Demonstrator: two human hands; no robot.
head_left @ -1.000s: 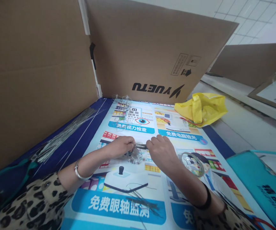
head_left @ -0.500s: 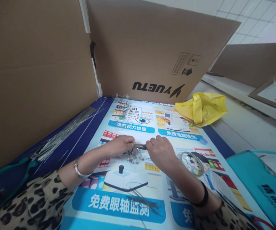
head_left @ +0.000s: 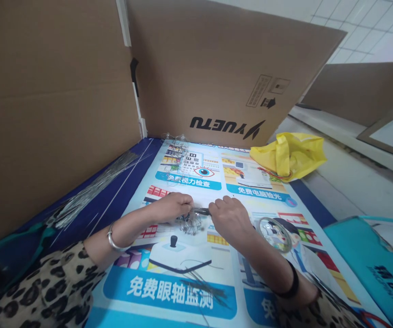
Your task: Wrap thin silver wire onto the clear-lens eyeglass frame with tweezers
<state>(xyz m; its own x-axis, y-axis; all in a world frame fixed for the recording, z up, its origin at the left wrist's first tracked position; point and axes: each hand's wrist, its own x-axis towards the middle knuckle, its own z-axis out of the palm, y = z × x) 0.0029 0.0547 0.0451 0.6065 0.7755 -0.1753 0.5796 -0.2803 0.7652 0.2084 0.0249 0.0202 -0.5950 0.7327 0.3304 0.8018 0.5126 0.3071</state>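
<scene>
Currently, your left hand [head_left: 173,206] pinches the clear wire-and-bead piece [head_left: 190,222], fingers closed on it. Your right hand [head_left: 231,217] grips small dark pliers [head_left: 201,211], fingers shut round the handles, tips meeting the piece at mid-poster [head_left: 169,291]. Wire bundle [head_left: 94,189]: far left on the tabletop. Yellow bag [head_left: 290,154]: far right. Round clear lid [head_left: 274,228]: just right of your right wrist.
</scene>
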